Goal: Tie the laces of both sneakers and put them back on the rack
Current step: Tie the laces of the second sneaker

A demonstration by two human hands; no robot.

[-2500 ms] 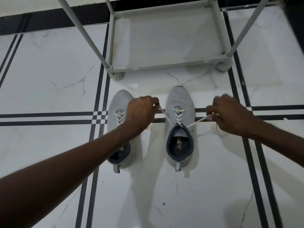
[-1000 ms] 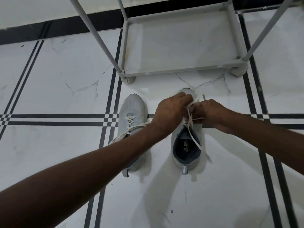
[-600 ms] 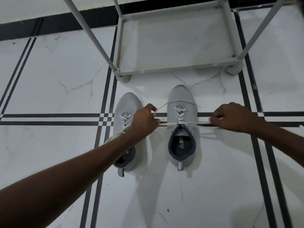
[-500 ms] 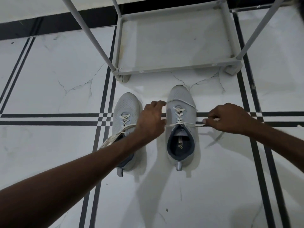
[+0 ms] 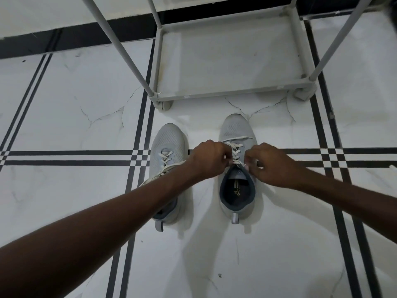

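Two light grey sneakers stand side by side on the floor, toes toward the rack. The right sneaker (image 5: 235,130) has white laces (image 5: 235,151) and a dark blue opening. My left hand (image 5: 209,159) and my right hand (image 5: 267,163) sit close together over its tongue, each pinching a lace end. A lace loop lies across its toe. The left sneaker (image 5: 168,143) is partly hidden under my left forearm, and its loose laces trail out to the left. The grey rack (image 5: 225,94) stands just beyond the toes.
The rack's bottom shelf holds nothing, and its slanted poles (image 5: 120,48) rise toward me at left and right. White marble floor tiles with black stripe lines (image 5: 64,158) surround the sneakers. A black skirting band runs along the far wall.
My hands were spread wide apart, pulling the right sneaker's laces taut sideways. They have come together over the sneaker's tongue, still holding the laces.
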